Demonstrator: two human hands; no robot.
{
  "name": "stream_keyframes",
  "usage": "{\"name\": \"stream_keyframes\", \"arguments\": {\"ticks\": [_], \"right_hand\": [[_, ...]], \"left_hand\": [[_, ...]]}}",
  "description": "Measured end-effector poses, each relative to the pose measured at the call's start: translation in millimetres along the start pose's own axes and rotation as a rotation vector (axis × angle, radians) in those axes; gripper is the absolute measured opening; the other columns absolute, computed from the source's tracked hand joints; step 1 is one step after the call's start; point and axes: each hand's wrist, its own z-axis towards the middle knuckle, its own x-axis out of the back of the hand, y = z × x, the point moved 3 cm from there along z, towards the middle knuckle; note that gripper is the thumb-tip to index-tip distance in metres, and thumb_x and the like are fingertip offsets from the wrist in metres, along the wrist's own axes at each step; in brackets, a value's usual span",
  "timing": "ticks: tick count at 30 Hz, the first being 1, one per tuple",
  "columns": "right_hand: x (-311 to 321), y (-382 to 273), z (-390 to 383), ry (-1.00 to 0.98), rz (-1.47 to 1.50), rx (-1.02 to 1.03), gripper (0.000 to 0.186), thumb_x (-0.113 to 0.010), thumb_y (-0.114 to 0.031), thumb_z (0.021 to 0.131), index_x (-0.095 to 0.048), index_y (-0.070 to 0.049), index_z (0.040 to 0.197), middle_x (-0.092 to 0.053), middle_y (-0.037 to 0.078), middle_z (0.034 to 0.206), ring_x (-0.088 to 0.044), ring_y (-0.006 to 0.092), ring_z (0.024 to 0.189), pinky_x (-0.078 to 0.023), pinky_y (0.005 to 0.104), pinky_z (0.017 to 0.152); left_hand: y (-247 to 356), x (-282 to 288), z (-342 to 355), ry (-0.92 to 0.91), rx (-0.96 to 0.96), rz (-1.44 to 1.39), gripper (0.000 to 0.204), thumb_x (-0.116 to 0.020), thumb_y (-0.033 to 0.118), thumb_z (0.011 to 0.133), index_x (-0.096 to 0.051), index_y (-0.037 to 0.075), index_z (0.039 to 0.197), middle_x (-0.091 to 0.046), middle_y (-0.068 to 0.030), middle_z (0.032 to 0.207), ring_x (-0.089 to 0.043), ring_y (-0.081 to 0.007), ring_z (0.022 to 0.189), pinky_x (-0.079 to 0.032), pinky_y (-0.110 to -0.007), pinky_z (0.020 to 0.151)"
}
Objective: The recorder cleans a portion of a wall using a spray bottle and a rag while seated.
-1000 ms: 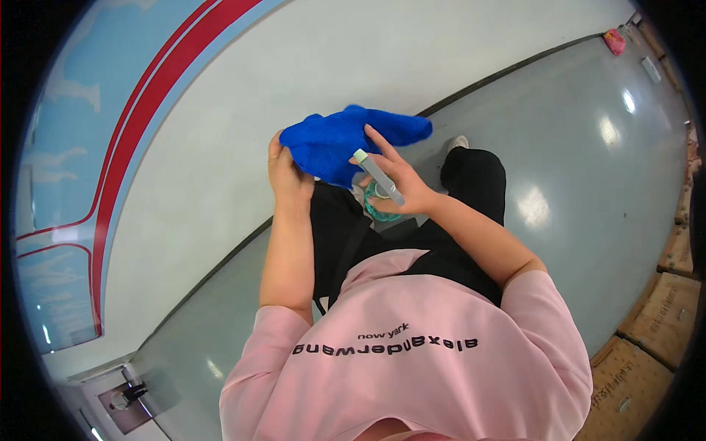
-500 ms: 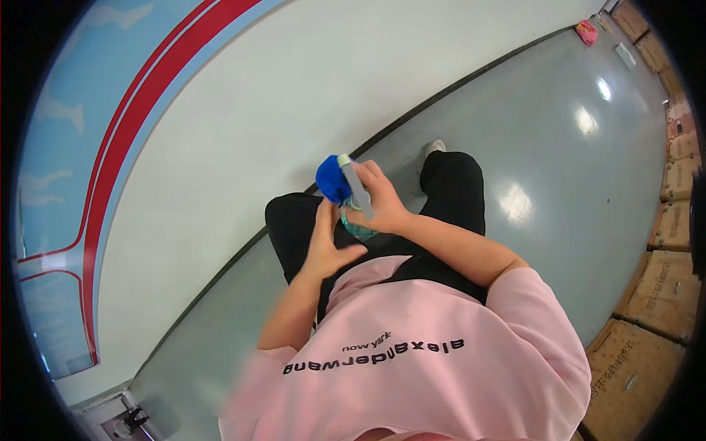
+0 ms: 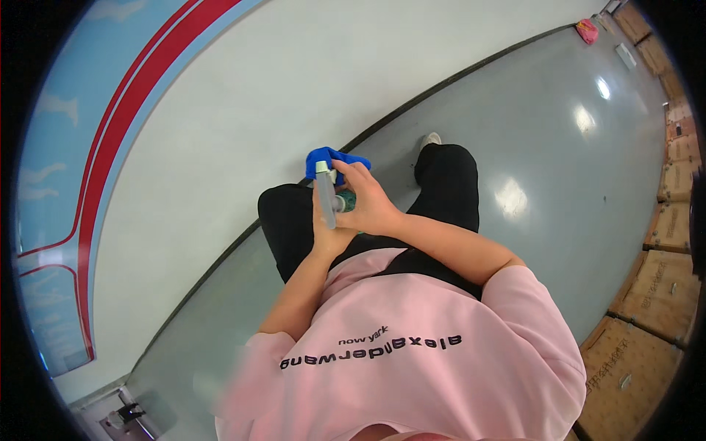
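My right hand is closed around the neck of a spray bottle with a grey head and a pale nozzle. Its index finger reaches forward by the nozzle. Part of the green bottle body shows behind the head; the rest is hidden by my hands. My left hand is close against the bottle, its fingers mostly hidden behind the spray head. A bunched blue cloth sticks out beyond my left hand's fingers and spreads behind my right fingers.
I am low to the floor, knees in black trousers bent on both sides of my hands. A white wall with a dark skirting stands just ahead. Wooden crates line the right side. A pink bag lies at the far right corner.
The spray bottle has shifted left and turned more upright in view. My left hand has moved in behind it, its spread thumb no longer showing. The blue cloth has spread to the right.
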Motion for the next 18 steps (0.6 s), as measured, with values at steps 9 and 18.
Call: {"name": "stream_keyframes", "arguments": {"ticks": [9,18], "right_hand": [[43,21,23,0.023,0.183,-0.238,0.045,-0.062,-0.004,0.068,-0.049,-0.001,0.111,-0.053,0.007,0.072,-0.056,0.0186,0.070,-0.046,0.0276,0.064],[82,46,20,0.147,-0.431,0.021,0.023,-0.059,-0.015,0.065,-0.063,-0.002,0.083,-0.054,0.008,0.102,-0.047,0.0262,0.101,-0.038,0.0341,0.086]], "left_hand": [[10,26,-7,-0.191,0.136,-0.304,0.058,-0.065,0.011,0.063,-0.042,-0.002,0.115,-0.053,-0.0106,0.104,-0.051,-0.0177,0.097,-0.041,-0.031,0.084],[23,28,3,-0.076,0.071,-0.427,0.042,-0.062,0.009,0.065,-0.048,0.002,0.104,-0.051,-0.0068,0.096,-0.050,-0.0158,0.089,-0.041,-0.029,0.079]]}}
